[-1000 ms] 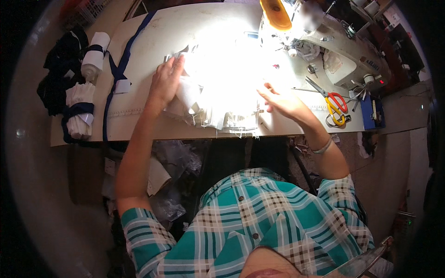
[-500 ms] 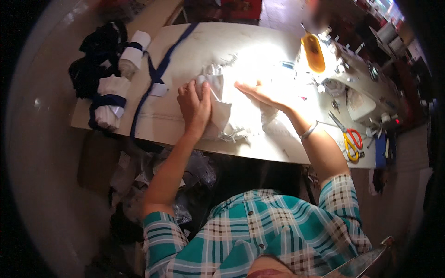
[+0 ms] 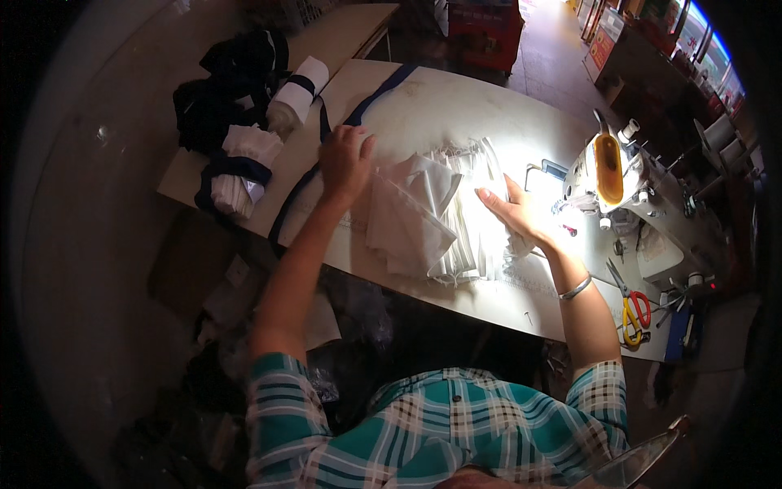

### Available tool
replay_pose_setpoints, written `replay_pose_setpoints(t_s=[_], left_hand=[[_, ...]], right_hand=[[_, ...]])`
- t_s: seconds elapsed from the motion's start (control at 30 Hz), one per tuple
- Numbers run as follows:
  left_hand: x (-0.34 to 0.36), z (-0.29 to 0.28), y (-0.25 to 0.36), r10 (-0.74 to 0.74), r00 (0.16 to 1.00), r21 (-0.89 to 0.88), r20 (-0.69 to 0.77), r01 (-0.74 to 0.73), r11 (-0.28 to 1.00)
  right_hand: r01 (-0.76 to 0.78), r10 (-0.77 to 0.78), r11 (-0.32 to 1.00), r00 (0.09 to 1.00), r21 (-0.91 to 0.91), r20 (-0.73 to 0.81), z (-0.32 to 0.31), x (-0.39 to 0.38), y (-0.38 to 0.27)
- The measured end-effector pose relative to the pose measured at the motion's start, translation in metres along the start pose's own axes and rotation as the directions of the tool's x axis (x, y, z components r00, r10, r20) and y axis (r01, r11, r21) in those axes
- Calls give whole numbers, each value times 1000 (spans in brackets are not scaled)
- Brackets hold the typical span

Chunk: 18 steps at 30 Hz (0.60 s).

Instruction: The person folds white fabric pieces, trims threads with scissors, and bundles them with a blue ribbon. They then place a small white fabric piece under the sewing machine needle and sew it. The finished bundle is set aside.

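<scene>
"Head view: where are the person's hands?" asks the first speaker.

"Both are above the surface [image 3: 456,94]," the second replies. "The right grip [image 3: 523,216] lies along the right edge of the white cloth pieces [image 3: 411,216], thumb and fingers spread apart, so it looks open."

"And the left grip [image 3: 345,169]?"

"Just beyond the other side of that pile, fingers bent, beside the navy strip [image 3: 380,91] that runs across the surface. Their undersides are hidden, so nobody can tell whether it is closed on anything or touching the strip."

"How does the pile lie?"

"Near the front edge, between the two hands. A loose piece is folded over on the left; narrower layers sit side by side on the right, with frayed threads along their ends."

"What stands around it?"

"At the left, an upper white roll [image 3: 295,99] and a lower white bundle [image 3: 247,155], each wrapped with a dark band, beside dark cloth [image 3: 216,110]. At the right, a sewing machine [image 3: 664,224], with scissors [image 3: 634,319] near it, one handle loop red and the other yellow. A bracelet [image 3: 576,287] circles the right wrist."
</scene>
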<state>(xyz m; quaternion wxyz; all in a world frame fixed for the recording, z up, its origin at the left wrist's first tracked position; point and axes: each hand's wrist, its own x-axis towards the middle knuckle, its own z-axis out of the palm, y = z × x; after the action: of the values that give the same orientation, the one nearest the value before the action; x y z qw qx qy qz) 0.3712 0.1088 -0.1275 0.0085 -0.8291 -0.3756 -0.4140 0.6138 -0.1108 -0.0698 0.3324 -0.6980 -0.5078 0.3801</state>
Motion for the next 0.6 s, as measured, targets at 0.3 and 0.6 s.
replay_pose_setpoints(t_s=[0.3,0.6], left_hand=[[42,52,-46,-260,938,472,229,127,873],[21,107,34,59,947,19,316,-69,997]], right_hand=[[-30,23,998,991,-49,-132,-2,4,28],[27,-42,995,987,-99,-153,-17,-23,38]])
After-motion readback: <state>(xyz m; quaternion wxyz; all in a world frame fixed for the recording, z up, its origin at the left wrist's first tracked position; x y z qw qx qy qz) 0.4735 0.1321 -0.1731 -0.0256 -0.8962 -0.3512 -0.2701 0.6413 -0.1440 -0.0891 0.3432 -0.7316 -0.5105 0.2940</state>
